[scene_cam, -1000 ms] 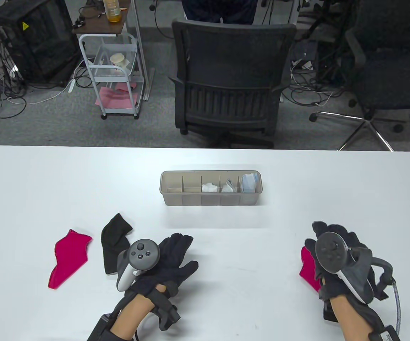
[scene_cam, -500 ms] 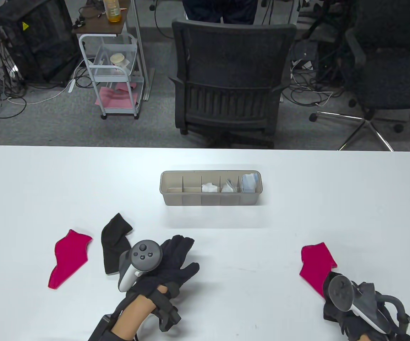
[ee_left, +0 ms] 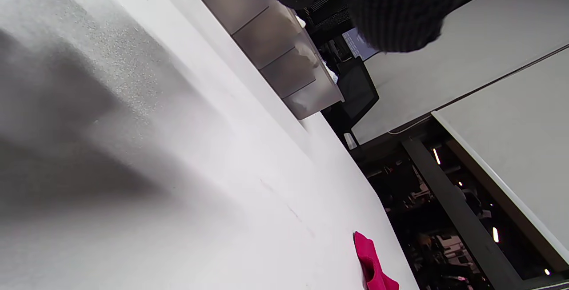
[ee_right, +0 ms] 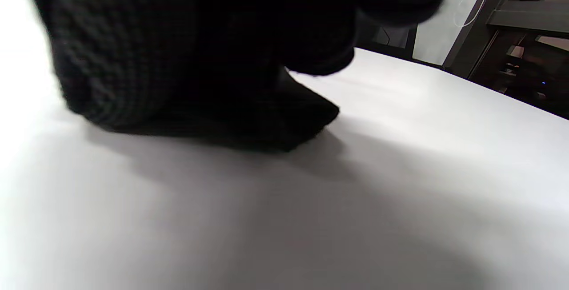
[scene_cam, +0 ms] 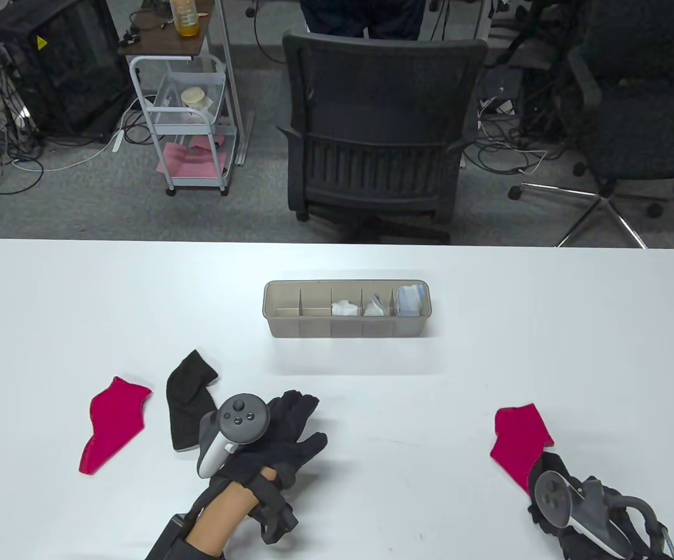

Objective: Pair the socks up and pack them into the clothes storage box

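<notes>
My left hand (scene_cam: 281, 434) lies flat on the bench (scene_cam: 372, 408), fingers straight, holding nothing, beside a black sock (scene_cam: 188, 399). My right hand (scene_cam: 576, 513) overlaps a red sock (scene_cam: 517, 437); its grip I cannot tell. The box (scene_cam: 346, 332) sits mid-bench.

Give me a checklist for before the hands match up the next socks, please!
1. Two red socks to match: ok, left red sock and right red sock both lie in sight.
2. Partner for the black sock: cannot tell; some dark cloth lies under the right hand.
3. Room in the storage box: ok, its two left compartments look empty.
4. Left hand free: ok, fingers flat, holding nothing.
5. Right hand's grip: cannot tell.
</notes>
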Demonstrator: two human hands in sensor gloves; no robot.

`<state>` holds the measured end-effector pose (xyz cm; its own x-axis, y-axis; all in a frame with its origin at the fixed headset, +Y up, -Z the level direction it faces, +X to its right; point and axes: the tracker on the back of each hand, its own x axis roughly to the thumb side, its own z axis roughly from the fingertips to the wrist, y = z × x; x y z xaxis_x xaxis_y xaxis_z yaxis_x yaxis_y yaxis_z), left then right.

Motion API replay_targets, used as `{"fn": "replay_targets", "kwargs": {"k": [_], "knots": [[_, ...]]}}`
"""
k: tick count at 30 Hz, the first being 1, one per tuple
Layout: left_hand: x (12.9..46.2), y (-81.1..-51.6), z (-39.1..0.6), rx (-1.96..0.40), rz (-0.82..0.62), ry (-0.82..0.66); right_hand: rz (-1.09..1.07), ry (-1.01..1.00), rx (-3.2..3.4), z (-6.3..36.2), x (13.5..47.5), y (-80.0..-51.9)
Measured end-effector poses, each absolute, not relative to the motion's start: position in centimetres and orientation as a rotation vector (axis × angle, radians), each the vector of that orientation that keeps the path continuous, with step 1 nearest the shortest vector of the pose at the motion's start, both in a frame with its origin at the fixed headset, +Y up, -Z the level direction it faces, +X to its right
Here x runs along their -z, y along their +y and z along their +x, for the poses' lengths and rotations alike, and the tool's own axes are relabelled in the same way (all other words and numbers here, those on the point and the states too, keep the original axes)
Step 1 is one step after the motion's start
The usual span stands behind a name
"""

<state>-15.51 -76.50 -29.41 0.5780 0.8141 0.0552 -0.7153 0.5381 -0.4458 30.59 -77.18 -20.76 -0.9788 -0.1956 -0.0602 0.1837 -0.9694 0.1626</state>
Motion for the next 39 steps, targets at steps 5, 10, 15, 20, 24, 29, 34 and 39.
{"fn": "replay_targets", "kwargs": {"k": [5, 10, 15, 20, 24, 29, 34, 39], "knots": [[29.5, -76.7, -15.6, -0.924, -0.41, -0.256, 0.136, -0.217, 2.968, 31.3, 20.5, -76.8], [29.6, -76.7, -15.9, -0.945, -0.404, -0.241, 0.201, -0.071, 2.989, 32.4, 20.4, -74.1], [29.6, -76.8, -16.0, -0.941, -0.41, -0.229, 0.294, 0.149, 3.0, 33.4, 20.7, -69.7], [29.6, -76.1, -16.0, -0.951, -0.39, -0.234, 0.383, 0.351, 3.035, 33.7, 21.1, -65.1], [29.5, -75.7, -15.9, -0.958, -0.378, -0.251, 0.369, 0.494, 3.061, 32.7, 21.5, -61.1], [29.5, -75.7, -15.8, -0.958, -0.373, -0.262, 0.296, 0.614, 3.131, 30.4, 22.2, -57.6], [29.2, -75.2, -15.5, -0.971, -0.348, -0.291, 0.127, 0.673, 3.265, 27.1, 23.3, -56.0], [28.9, -74.6, -15.1, -0.981, -0.323, -0.327, -0.11, 0.644, 3.421, 22.4, 24.3, -55.9]]}}
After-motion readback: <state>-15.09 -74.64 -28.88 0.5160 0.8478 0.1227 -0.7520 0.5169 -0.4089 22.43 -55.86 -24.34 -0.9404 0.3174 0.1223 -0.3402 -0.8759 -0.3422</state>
